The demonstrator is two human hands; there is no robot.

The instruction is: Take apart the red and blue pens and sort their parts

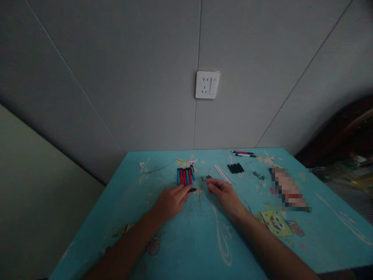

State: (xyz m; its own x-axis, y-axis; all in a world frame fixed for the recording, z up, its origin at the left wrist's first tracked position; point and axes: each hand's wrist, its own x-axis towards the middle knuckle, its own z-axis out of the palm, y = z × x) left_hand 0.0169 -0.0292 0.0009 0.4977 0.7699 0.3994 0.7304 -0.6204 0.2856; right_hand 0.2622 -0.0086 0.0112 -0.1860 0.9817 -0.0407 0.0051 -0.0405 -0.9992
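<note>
My left hand [174,199] is closed around a short black pen part [192,189], whose dark end sticks out past the fingertips. Just beyond it lies a row of red and blue pen barrels [185,176]. To the right, the thumb and fingers of my right hand [223,191] are pinched together; what they hold, if anything, is too small to tell. Close to those fingertips are some small dark pieces [209,177]. Several thin white sticks, like pen refills [223,174], rest beyond my right hand.
Black tubes [235,168] lie side by side farther right, near scattered small dark parts [258,175]. Two whole pens [244,154] lie by the wall. A blurred-out flat object [290,189] is on the right of the blue table [192,249]. A socket [207,84] is on the wall.
</note>
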